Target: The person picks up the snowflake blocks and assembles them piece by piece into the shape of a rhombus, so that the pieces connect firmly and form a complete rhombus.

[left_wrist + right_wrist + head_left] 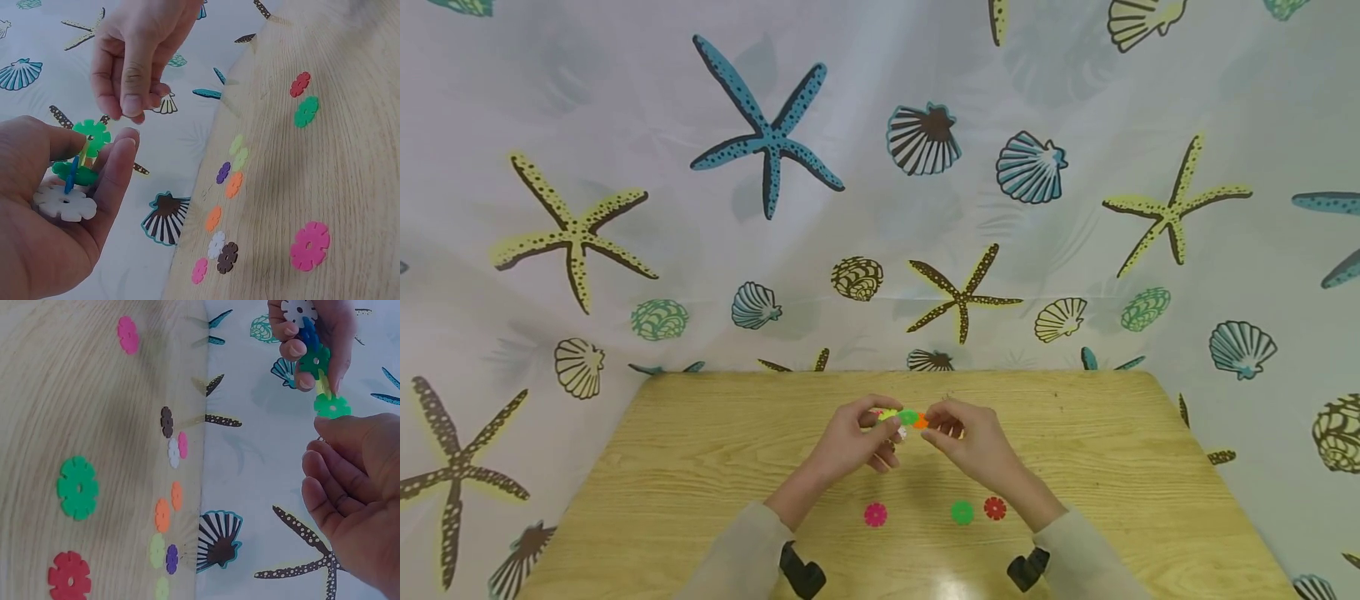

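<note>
My left hand (852, 435) grips a chain of interlocking plastic discs, notched like flowers. In the left wrist view a white disc (76, 208) sits toward the palm. A blue disc (72, 175), edge-on, slots into it, with green discs further out. The right wrist view shows a light green disc (331, 407) at the outer end, joined to a yellow disc (322, 386). My right hand (973, 433) is beside that end, thumb and fingers loosely bent. Its thumb tip overlaps the light green disc in the right wrist view; no disc shows between its fingers.
On the wooden table (700, 467) lie a pink disc (876, 515), a green disc (962, 512) and a red disc (995, 508) near me. Several smaller-looking discs, such as a brown disc (227, 257) and a purple disc (223, 172), lie toward the far edge, before a shell-patterned curtain (865, 208).
</note>
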The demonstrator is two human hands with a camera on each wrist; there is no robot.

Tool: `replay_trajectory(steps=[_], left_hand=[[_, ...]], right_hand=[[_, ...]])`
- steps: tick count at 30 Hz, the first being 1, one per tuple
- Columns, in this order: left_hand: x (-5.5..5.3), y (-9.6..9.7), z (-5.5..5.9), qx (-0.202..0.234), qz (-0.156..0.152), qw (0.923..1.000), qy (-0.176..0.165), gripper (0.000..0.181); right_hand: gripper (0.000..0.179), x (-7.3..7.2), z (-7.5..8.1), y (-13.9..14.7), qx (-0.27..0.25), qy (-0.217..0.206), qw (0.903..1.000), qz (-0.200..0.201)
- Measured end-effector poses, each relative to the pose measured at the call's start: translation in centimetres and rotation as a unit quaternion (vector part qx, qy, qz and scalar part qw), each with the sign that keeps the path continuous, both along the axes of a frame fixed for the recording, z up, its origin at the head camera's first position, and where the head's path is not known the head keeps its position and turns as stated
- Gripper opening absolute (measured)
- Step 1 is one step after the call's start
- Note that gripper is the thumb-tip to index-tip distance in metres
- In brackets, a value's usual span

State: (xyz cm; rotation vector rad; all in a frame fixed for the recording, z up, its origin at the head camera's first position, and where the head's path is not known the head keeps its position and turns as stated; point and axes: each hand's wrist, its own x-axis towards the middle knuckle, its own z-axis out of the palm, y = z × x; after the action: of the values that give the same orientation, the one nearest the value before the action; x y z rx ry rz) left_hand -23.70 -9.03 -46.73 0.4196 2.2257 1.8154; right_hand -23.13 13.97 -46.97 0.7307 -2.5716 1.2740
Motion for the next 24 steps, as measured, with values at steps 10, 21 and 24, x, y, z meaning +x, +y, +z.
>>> replay_trajectory(steps=[10,21,24], left_hand=[[-0.4,-0.4,-0.2,0.026,0.012,0.9995,-0.015,0.036],[-0.4,-0.5,-0.4,0.047,-0.001,0.9988,-0.018,0.037],[-0.4,-0.5,-0.4,0.047,0.000,0.9987,-0.018,0.037]], right_hand=[[0.007,1.0,-2.9,2.6,0.053,-0.072,0.9954,0.036],[0.018,2.0,-5.4,4.8,0.085,-0.136,0.9850,0.065],[0.023,2.3,-5.9,5.2,0.093,-0.136,0.9839,0.068]])
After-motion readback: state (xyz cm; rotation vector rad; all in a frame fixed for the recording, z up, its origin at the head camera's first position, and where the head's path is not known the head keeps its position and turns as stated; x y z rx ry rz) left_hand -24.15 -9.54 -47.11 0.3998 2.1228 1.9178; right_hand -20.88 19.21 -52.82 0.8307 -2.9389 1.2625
